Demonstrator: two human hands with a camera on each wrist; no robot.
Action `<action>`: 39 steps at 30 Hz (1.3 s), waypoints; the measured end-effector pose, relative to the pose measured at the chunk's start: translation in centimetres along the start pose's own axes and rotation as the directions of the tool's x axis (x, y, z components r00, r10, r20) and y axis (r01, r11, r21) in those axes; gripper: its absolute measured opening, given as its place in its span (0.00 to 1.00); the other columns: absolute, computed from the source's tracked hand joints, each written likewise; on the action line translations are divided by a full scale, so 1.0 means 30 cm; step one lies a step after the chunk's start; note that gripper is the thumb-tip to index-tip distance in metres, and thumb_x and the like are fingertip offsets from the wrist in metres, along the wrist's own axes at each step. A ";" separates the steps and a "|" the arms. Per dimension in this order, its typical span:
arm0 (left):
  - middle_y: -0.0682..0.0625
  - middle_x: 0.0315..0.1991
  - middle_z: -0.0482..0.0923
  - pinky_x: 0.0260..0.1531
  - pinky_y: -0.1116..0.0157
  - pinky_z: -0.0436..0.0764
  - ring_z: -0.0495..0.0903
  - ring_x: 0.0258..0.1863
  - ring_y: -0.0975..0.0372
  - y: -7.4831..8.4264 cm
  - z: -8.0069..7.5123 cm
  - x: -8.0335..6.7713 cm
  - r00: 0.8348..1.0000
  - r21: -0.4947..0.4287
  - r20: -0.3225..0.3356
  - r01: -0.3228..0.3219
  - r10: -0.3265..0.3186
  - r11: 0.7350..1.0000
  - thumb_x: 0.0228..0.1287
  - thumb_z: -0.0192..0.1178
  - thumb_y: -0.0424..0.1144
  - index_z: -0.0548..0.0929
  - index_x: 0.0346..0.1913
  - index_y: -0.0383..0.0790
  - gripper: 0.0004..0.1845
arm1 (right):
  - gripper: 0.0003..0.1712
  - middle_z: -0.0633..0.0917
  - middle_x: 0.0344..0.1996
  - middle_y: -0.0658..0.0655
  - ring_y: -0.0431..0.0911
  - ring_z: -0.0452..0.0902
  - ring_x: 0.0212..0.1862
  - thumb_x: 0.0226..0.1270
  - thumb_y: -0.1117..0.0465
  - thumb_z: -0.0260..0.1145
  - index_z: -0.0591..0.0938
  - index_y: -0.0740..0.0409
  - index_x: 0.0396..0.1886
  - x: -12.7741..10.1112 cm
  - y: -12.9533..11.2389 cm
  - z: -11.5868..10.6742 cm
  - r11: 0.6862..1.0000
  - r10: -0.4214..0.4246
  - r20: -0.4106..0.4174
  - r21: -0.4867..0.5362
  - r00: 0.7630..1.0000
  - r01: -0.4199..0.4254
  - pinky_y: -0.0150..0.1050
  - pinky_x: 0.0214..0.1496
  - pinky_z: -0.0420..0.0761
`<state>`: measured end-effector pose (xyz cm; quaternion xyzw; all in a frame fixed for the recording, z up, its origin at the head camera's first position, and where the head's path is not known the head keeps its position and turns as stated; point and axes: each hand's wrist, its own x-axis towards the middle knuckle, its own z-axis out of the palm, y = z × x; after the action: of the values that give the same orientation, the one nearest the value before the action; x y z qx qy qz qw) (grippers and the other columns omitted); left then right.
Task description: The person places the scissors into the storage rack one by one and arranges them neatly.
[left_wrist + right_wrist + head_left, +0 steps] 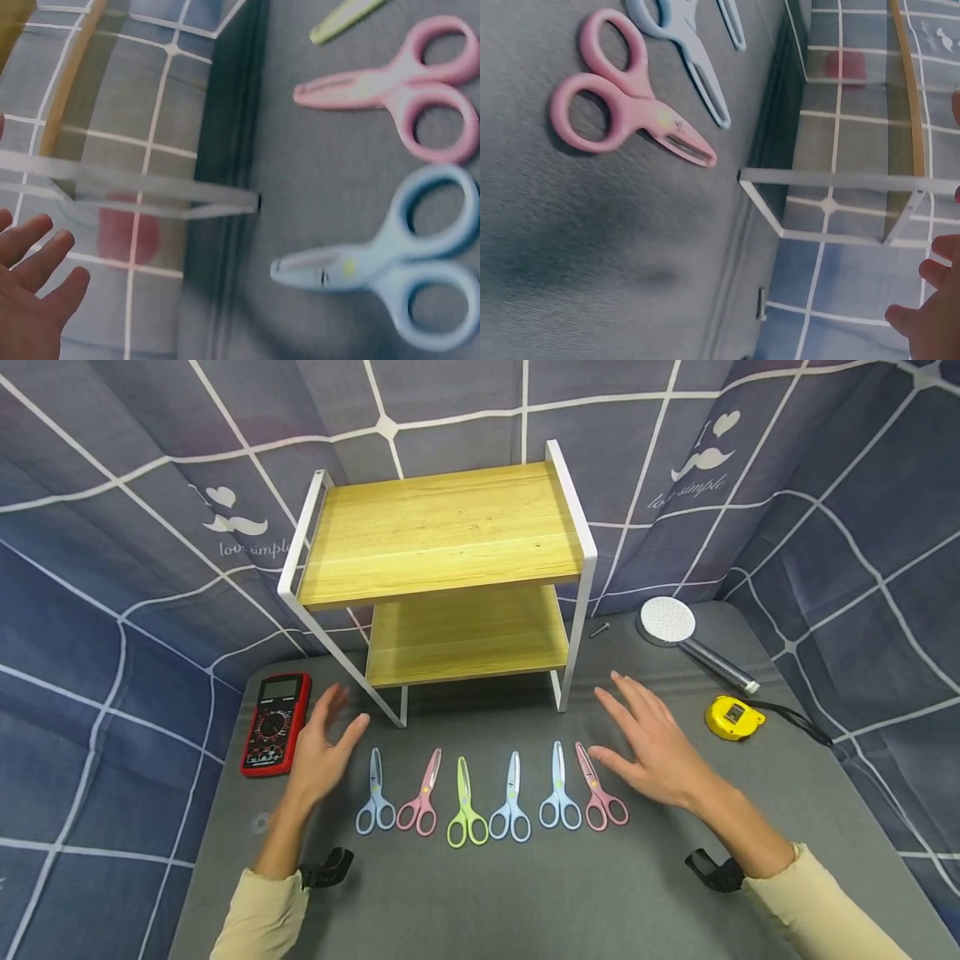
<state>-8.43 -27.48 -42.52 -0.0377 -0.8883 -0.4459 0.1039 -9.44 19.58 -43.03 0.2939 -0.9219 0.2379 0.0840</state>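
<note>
Several small plastic scissors lie side by side in a row on the grey mat [525, 893], from a blue pair [376, 781] at the left to a pink pair [591, 777] at the right. My left hand [322, 747] hovers with straight fingers just left of the row and holds nothing. My right hand [648, 739] is spread flat just right of the pink pair, also holding nothing. The left wrist view shows the blue pair [345, 266], a pink pair [360, 86] and my fingers [37, 270]. In the right wrist view lie the pink pair [660, 120] and a blue pair [697, 64].
A two-tier wooden rack with a white frame [442, 527] stands behind the scissors. A red multimeter [275, 722] lies at the left. A shower head [667, 618], a yellow tape measure [733, 717] and a small screw [598, 630] lie at the right. Blue checked cloth surrounds the table.
</note>
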 end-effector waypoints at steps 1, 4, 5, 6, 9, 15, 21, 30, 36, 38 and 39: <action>0.33 0.69 0.65 0.65 0.45 0.62 0.65 0.68 0.42 0.004 0.009 0.005 1.000 -0.047 -0.005 0.002 -0.002 0.999 0.70 0.61 0.37 0.57 0.74 0.31 0.36 | 0.45 0.55 0.75 0.64 0.63 0.50 0.74 0.64 0.45 0.68 0.62 0.55 0.75 -0.009 -0.005 0.003 1.000 -0.010 0.001 0.004 1.000 0.010 0.68 0.66 0.55; 0.33 0.70 0.63 0.66 0.47 0.63 0.65 0.68 0.43 0.018 0.035 0.015 1.000 -0.166 -0.024 0.008 -0.012 0.986 0.70 0.60 0.33 0.56 0.74 0.31 0.36 | 0.45 0.57 0.75 0.63 0.63 0.53 0.73 0.62 0.45 0.69 0.63 0.53 0.75 -0.036 -0.018 0.011 1.000 -0.028 0.010 0.011 1.000 0.028 0.68 0.65 0.58; 0.34 0.70 0.63 0.66 0.48 0.63 0.65 0.67 0.44 0.023 0.045 0.018 0.999 -0.205 -0.036 0.016 -0.024 0.979 0.70 0.60 0.32 0.56 0.74 0.32 0.35 | 0.45 0.58 0.74 0.63 0.62 0.53 0.72 0.62 0.45 0.70 0.63 0.52 0.75 -0.045 -0.022 0.015 1.000 -0.028 0.013 0.013 1.000 0.028 0.68 0.65 0.58; 0.36 0.70 0.64 0.66 0.49 0.63 0.66 0.67 0.45 0.029 0.055 0.020 0.998 -0.231 -0.056 0.025 -0.039 0.973 0.70 0.60 0.32 0.58 0.74 0.32 0.34 | 0.45 0.59 0.74 0.63 0.62 0.54 0.72 0.61 0.45 0.70 0.63 0.52 0.75 -0.055 -0.023 0.018 0.999 -0.028 0.015 0.014 0.999 0.028 0.67 0.65 0.59; 0.40 0.68 0.68 0.66 0.54 0.65 0.68 0.66 0.50 0.050 0.082 0.027 0.987 -0.300 -0.126 0.055 -0.096 0.952 0.71 0.59 0.34 0.64 0.72 0.34 0.29 | 0.45 0.60 0.73 0.63 0.62 0.56 0.71 0.61 0.46 0.71 0.64 0.52 0.75 -0.085 -0.021 0.030 1.000 -0.013 0.026 0.025 1.000 0.012 0.67 0.64 0.60; 0.37 0.60 0.75 0.61 0.63 0.71 0.73 0.61 0.52 0.108 0.100 0.037 0.954 -0.329 -0.257 0.063 -0.154 0.942 0.72 0.58 0.33 0.73 0.63 0.28 0.21 | 0.43 0.62 0.71 0.65 0.63 0.60 0.68 0.65 0.44 0.68 0.63 0.48 0.76 -0.148 -0.003 0.071 0.996 0.064 0.103 0.058 0.993 -0.070 0.68 0.58 0.66; 0.39 0.50 0.78 0.52 0.71 0.76 0.78 0.50 0.62 0.176 0.102 0.050 0.932 -0.371 -0.327 0.024 -0.155 0.928 0.69 0.59 0.27 0.75 0.55 0.19 0.16 | 0.43 0.71 0.62 0.61 0.58 0.69 0.61 0.61 0.42 0.72 0.67 0.49 0.73 -0.207 0.036 0.126 0.988 0.090 0.191 0.105 0.977 -0.112 0.62 0.52 0.75; 0.43 0.40 0.78 0.29 0.75 0.72 0.78 0.31 0.69 0.154 0.123 0.093 0.891 -0.315 -0.418 0.040 -0.176 0.948 0.66 0.62 0.26 0.78 0.44 0.21 0.09 | 0.43 0.75 0.48 0.48 0.40 0.68 0.47 0.53 0.45 0.78 0.74 0.50 0.69 -0.237 0.048 0.211 0.985 0.034 0.265 0.156 0.964 -0.078 0.42 0.44 0.75; 0.45 0.41 0.78 0.25 0.74 0.66 0.72 0.27 0.70 0.075 0.131 0.121 0.908 -0.246 -0.368 0.113 -0.200 0.963 0.69 0.61 0.33 0.78 0.45 0.26 0.11 | 0.43 0.74 0.42 0.48 0.39 0.66 0.42 0.48 0.54 0.81 0.76 0.55 0.66 -0.225 0.045 0.229 0.988 0.008 0.235 0.147 0.972 -0.043 0.39 0.41 0.71; 0.45 0.42 0.78 0.25 0.74 0.66 0.72 0.27 0.69 0.068 0.128 0.122 0.914 -0.232 -0.349 0.128 -0.205 0.964 0.69 0.61 0.35 0.78 0.45 0.27 0.11 | 0.42 0.73 0.41 0.47 0.39 0.65 0.41 0.48 0.55 0.81 0.76 0.55 0.65 -0.220 0.041 0.228 0.989 0.008 0.265 0.138 0.964 -0.046 0.38 0.40 0.70; 0.46 0.42 0.78 0.25 0.74 0.66 0.72 0.27 0.68 0.064 0.126 0.122 0.918 -0.224 -0.339 0.136 -0.208 0.965 0.70 0.61 0.35 0.78 0.45 0.28 0.11 | 0.41 0.73 0.41 0.47 0.39 0.64 0.41 0.48 0.56 0.81 0.77 0.55 0.64 -0.219 0.038 0.226 0.990 0.003 0.280 0.131 0.960 -0.042 0.37 0.39 0.69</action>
<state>-12.26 -23.39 -42.40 0.1129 -0.8058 -0.5379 0.2207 -4.87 20.38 -51.33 0.3191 -0.9095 0.2572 -0.0698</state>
